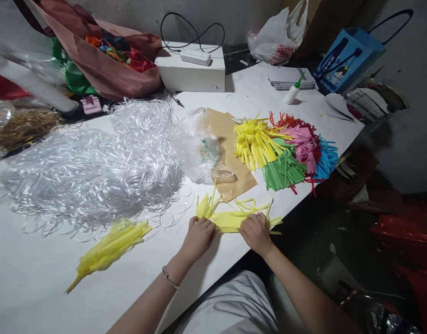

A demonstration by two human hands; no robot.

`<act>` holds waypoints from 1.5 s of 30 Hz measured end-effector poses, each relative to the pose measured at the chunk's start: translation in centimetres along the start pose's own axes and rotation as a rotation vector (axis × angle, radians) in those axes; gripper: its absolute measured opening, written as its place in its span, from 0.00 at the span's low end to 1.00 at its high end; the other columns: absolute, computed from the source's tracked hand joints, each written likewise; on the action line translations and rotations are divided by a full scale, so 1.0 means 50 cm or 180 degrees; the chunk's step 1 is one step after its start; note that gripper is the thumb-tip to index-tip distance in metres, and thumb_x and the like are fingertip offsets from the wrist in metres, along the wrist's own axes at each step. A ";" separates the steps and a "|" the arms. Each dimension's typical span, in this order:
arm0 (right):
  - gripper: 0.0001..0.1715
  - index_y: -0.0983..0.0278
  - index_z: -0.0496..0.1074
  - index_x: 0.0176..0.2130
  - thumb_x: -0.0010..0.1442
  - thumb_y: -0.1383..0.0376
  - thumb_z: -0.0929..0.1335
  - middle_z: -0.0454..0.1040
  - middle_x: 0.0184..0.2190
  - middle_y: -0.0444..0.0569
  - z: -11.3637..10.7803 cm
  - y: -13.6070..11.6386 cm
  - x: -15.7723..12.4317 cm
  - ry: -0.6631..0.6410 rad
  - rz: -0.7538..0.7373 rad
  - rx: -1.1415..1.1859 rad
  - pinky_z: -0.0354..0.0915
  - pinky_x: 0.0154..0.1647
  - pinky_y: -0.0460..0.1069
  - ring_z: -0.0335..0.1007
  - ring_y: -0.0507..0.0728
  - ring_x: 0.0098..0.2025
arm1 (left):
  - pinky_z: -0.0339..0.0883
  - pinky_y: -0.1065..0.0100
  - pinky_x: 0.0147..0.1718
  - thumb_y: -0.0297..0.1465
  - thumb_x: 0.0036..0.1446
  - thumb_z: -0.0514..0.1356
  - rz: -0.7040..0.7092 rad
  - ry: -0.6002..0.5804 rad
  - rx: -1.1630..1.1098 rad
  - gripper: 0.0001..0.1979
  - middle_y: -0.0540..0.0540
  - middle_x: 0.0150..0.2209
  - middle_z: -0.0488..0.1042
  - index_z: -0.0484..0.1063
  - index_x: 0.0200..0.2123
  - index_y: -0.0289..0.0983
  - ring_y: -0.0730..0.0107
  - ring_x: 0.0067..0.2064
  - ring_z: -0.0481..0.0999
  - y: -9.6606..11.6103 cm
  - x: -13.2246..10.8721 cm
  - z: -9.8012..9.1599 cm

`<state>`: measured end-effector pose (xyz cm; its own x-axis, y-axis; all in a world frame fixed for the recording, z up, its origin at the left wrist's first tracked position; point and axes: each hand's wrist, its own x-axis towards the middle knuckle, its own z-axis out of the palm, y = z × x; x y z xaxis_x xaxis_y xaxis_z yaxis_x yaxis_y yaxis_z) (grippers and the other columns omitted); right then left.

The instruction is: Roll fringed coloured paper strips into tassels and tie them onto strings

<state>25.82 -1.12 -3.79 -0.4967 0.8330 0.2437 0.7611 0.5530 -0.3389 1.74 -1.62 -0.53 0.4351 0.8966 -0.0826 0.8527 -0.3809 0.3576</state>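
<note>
Near the table's front edge lies a yellow fringed paper strip [227, 221], its cut ends spread toward the back. My left hand [201, 234] is closed on its left end, where a tuft of fringe sticks up beyond the fingers. At the right end my right hand [255, 232] grips the strip with curled fingers, fringe poking out past it. Both hands' fingertips are partly hidden. Behind the strip is a sheet of brown paper [239, 183], partly under a clear plastic bag [199, 148]. A yellow bundle of fringe [111, 248] rests to the left.
White stringy strands [95, 171] heap across the left of the table [32, 287]. Yellow, green, pink, red and blue fringed tassels [284, 162] lie at right. Behind them stand a glue bottle [292, 93], a white box [195, 76] and a blue bag [352, 58].
</note>
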 end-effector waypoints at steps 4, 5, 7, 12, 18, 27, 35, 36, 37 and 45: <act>0.21 0.62 0.73 0.41 0.64 0.49 0.63 0.73 0.31 0.50 -0.013 0.015 0.014 0.0045 0.0445 -0.0370 0.49 0.50 0.60 0.63 0.61 0.40 | 0.51 0.58 0.38 0.32 0.65 0.49 -0.0328 0.0004 -0.0004 0.16 0.46 0.26 0.75 0.69 0.26 0.37 0.62 0.33 0.70 0.010 0.018 0.005; 0.25 0.62 0.73 0.43 0.64 0.46 0.62 0.73 0.32 0.51 -0.020 0.025 0.012 0.0050 0.0544 -0.0476 0.50 0.48 0.60 0.63 0.61 0.40 | 0.51 0.58 0.38 0.31 0.65 0.49 -0.0363 0.0003 -0.0012 0.16 0.46 0.26 0.75 0.69 0.25 0.37 0.62 0.33 0.70 0.011 0.021 0.004; 0.29 0.62 0.73 0.44 0.64 0.43 0.59 0.73 0.34 0.53 -0.038 0.050 0.001 0.0144 0.0774 -0.0649 0.51 0.47 0.60 0.63 0.62 0.40 | 0.51 0.58 0.38 0.31 0.65 0.50 -0.0400 -0.0012 -0.0031 0.16 0.45 0.26 0.75 0.69 0.25 0.37 0.61 0.33 0.71 0.014 0.026 0.003; 0.21 0.63 0.73 0.43 0.69 0.53 0.58 0.72 0.44 0.56 -0.075 0.077 -0.023 0.0987 0.1287 -0.0712 0.53 0.51 0.62 0.64 0.65 0.49 | 0.51 0.57 0.37 0.31 0.64 0.50 -0.0427 -0.0044 -0.0040 0.16 0.44 0.26 0.76 0.70 0.25 0.37 0.59 0.33 0.72 0.017 0.028 0.002; 0.16 0.62 0.68 0.51 0.67 0.61 0.61 0.74 0.42 0.53 -0.034 -0.006 0.026 -0.0103 0.0175 0.0238 0.56 0.51 0.56 0.66 0.60 0.47 | 0.53 0.56 0.38 0.32 0.64 0.50 -0.0376 -0.0040 0.0009 0.17 0.43 0.26 0.77 0.72 0.26 0.36 0.56 0.34 0.73 0.016 0.031 0.001; 0.12 0.62 0.68 0.30 0.67 0.65 0.63 0.72 0.30 0.46 0.004 -0.016 0.045 -0.0172 0.1205 -0.0003 0.50 0.41 0.51 0.64 0.56 0.37 | 0.55 0.56 0.37 0.32 0.63 0.46 -0.1031 -0.0451 0.0275 0.16 0.41 0.25 0.77 0.72 0.32 0.34 0.55 0.30 0.76 0.023 0.076 0.005; 0.09 0.62 0.67 0.31 0.65 0.66 0.65 0.72 0.31 0.47 0.012 -0.023 0.062 -0.0221 0.1485 -0.0290 0.49 0.43 0.52 0.64 0.57 0.38 | 0.57 0.56 0.37 0.32 0.61 0.44 -0.1440 -0.0645 0.0220 0.17 0.41 0.27 0.79 0.72 0.35 0.35 0.56 0.30 0.78 0.031 0.110 -0.007; 0.08 0.62 0.67 0.31 0.64 0.66 0.65 0.72 0.31 0.47 0.011 -0.023 0.062 -0.0216 0.1510 -0.0292 0.49 0.43 0.52 0.64 0.57 0.38 | 0.57 0.56 0.37 0.32 0.61 0.44 -0.1449 -0.0648 0.0206 0.17 0.41 0.27 0.79 0.72 0.35 0.35 0.56 0.29 0.78 0.031 0.111 -0.007; 0.09 0.62 0.67 0.31 0.64 0.66 0.65 0.72 0.31 0.47 0.010 -0.023 0.062 -0.0213 0.1525 -0.0296 0.49 0.43 0.52 0.64 0.57 0.38 | 0.58 0.56 0.37 0.32 0.61 0.44 -0.1447 -0.0644 0.0195 0.17 0.41 0.27 0.79 0.72 0.34 0.35 0.55 0.29 0.78 0.030 0.112 -0.007; 0.11 0.61 0.65 0.30 0.65 0.66 0.64 0.71 0.30 0.48 0.019 -0.016 0.061 -0.0050 0.1385 -0.0429 0.51 0.39 0.53 0.64 0.59 0.36 | 0.58 0.57 0.35 0.30 0.62 0.45 -0.1316 -0.0409 0.0212 0.16 0.42 0.24 0.78 0.72 0.32 0.36 0.56 0.26 0.77 0.018 0.110 0.007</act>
<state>23.28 1.00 -3.63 -0.1241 0.9881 0.0906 0.9474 0.1452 -0.2851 5.00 2.88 -1.00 0.0821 0.9429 -0.3227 0.9777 -0.0134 0.2097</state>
